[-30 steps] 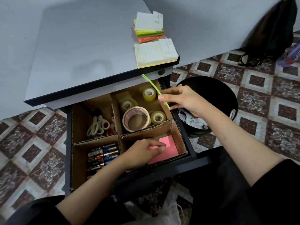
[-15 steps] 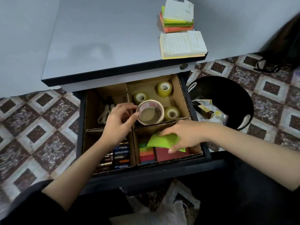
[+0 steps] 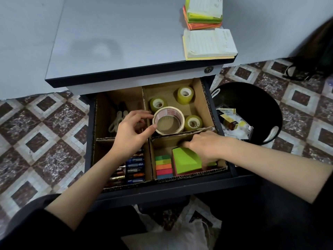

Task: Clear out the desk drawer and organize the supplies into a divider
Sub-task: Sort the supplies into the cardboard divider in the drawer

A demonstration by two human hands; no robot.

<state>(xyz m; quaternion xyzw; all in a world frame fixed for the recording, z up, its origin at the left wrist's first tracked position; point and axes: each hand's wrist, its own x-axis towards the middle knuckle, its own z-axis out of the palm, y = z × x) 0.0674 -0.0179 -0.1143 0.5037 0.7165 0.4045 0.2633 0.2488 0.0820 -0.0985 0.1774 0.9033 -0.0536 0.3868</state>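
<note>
While your left hand is pinching the big tape roll to square it, your right hand is gripping the green pad, seating it in the divider.

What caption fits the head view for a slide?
Left hand holds the large tape roll while right hand rests on green sticky notes in the cardboard divider.
</note>
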